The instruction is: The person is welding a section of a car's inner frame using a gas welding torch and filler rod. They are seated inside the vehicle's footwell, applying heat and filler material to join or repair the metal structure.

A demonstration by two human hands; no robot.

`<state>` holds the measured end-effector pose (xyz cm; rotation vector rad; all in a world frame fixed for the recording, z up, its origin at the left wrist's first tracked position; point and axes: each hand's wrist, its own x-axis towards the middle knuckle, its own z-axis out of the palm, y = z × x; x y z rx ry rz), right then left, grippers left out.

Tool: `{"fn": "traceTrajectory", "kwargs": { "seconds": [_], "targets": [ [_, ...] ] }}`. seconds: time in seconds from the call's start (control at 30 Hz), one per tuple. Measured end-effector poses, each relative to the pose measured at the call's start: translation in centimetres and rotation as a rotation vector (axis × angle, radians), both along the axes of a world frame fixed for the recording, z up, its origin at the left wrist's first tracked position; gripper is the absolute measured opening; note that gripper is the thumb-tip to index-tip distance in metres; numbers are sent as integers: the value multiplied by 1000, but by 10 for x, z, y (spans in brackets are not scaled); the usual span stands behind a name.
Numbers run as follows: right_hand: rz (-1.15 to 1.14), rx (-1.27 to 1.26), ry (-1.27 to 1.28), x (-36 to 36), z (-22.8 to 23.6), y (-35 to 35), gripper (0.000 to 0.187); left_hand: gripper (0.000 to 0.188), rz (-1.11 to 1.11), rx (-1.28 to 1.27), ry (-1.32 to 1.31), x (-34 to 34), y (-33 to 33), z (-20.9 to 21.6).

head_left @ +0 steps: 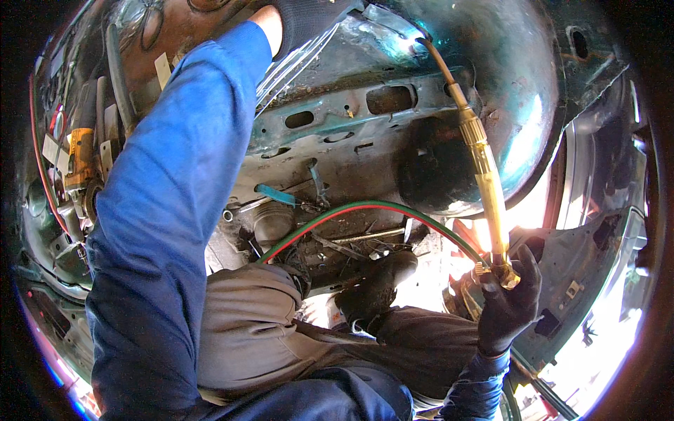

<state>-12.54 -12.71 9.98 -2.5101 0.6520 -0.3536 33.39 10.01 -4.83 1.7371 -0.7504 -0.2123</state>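
My right hand (511,298), in a dark glove, is closed around the valve end of a brass gas torch (486,172). From there the torch points up and away, its thin bent neck ending close to the car's teal sheet metal (379,38). A bright blue-white glow (415,43) burns at the tip. At the top edge my left hand (312,28), also dark-gloved, is closed on several thin metal rods (298,67), whose tails fan out below the wrist. The fingertips lie beside the glow, partly hidden. A red and green twin hose (372,204) arches from the torch's lower end.
A yellow and black power tool (81,151) stands among metal parts at far left. My bent legs (253,323) are below. A rounded teal body panel (523,91) bulges at right. Loose tools, with a wrench (228,215) among them, and scraps lie beneath the slotted panel (330,116).
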Motion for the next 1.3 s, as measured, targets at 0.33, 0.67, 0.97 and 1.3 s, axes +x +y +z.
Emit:
{"fn": "traceTrajectory", "kwargs": {
  "seconds": [0.33,0.67,0.97,1.3],
  "targets": [
    [11,-65,19,13,-5,0,72,11,-111,-37,-77,8,-3,0],
    [11,47,-62,15,5,0,74,26,283,416,-261,-70,151,203],
    [-132,322,-186,1,63,-15,83,43,445,-456,1177,-280,108,248],
    [-158,492,-299,-24,78,-35,95,52,408,-501,1378,-351,88,195]
  ]
}}
